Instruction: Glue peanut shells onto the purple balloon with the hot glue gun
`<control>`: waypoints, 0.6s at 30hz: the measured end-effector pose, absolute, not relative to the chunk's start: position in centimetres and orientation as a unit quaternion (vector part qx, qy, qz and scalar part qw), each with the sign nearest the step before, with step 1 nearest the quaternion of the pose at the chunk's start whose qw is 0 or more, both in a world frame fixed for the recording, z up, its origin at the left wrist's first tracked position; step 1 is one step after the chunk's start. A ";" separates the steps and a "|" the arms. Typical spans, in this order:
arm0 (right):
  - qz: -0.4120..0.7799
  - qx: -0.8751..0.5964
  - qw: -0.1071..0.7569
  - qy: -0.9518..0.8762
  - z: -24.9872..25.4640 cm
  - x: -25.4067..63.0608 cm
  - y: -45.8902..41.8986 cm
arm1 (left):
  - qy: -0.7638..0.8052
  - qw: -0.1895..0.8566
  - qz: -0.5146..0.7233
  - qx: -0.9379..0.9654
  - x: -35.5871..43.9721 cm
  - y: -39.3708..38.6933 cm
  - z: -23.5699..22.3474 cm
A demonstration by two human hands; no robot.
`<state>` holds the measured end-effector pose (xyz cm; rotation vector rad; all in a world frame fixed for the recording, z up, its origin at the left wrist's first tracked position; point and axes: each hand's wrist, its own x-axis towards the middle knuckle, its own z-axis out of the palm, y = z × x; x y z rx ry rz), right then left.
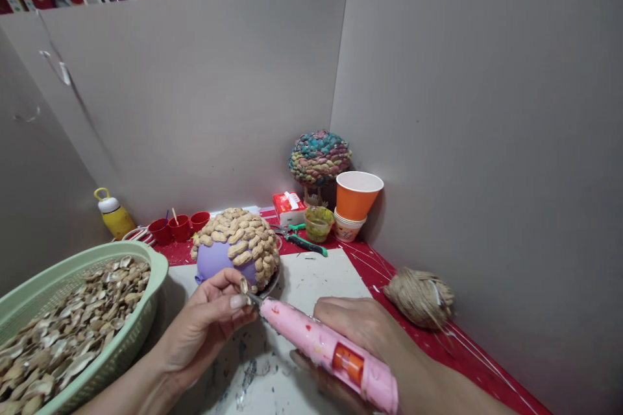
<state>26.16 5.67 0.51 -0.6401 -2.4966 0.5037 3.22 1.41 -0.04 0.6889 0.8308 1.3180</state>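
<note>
Between thumb and fingers, my left hand (209, 321) pinches a peanut shell (244, 286). Wrapped round a pink hot glue gun (311, 337), my right hand (355, 331) points its metal nozzle at the shell, close to or touching it. Just beyond both hands a purple balloon (217, 260) rests in a dish, its top and right side covered in peanut shells (243, 230). A bare purple patch faces me at the lower left. At my left stands a green basket (156, 266) full of loose peanut shells (82, 321).
A grey board (311, 272) covers the red cloth. Behind it are red cups (180, 228), a yellow bottle (115, 215), pliers (306, 243), a tissue pack (289, 209), a plastic tub (318, 224), stacked paper cups (359, 198) and a coloured shell tree (320, 159). Twine (421, 297) lies at right.
</note>
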 end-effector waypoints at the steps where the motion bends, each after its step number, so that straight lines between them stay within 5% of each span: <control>1: 0.185 -0.235 0.254 -0.920 0.5 26.2 5.7 | 0.369 0.658 0.580 0.307 3.2 1.4 -0.1; 18: 0.187 -0.226 0.262 -0.919 0.3 26.4 5.9 | 0.366 0.653 0.589 0.304 3.1 1.5 0.1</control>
